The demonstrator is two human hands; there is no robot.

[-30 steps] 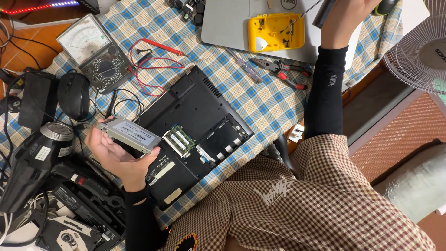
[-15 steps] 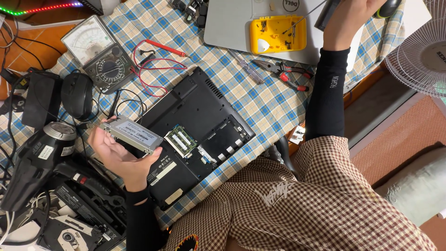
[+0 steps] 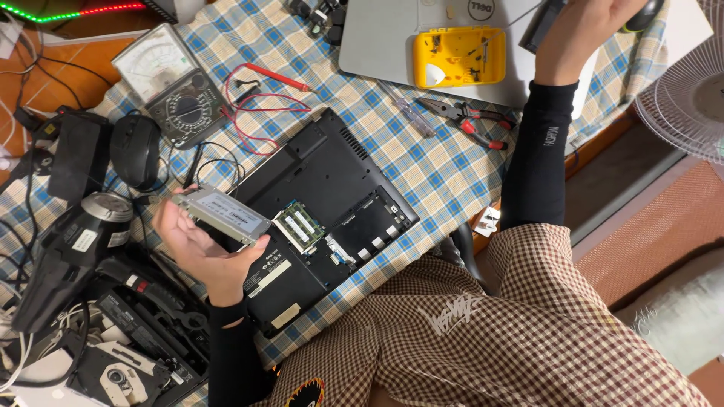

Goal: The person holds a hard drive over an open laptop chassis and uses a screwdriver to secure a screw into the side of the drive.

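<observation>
Over on the left, a heat gun point(image 3: 64, 256) and a black mouse point(image 3: 136, 151) lie among cables on the checked table point(image 3: 445, 169), with an analog multimeter point(image 3: 170, 90) beyond them. The left hand point(image 3: 197, 249) is closed around a flat, silver-grey drive point(image 3: 220, 215), a slim metal rectangle with a pale label on its top face, held tilted just above the left edge of the opened black laptop point(image 3: 324, 218), whose bay shows green memory boards. Further right sit red-handled pliers point(image 3: 471, 120) and a yellow case point(image 3: 458, 56) resting on a grey laptop point(image 3: 392, 38). The right hand point(image 3: 584, 26) reaches the top edge; whether its grip is closed I cannot tell.
</observation>
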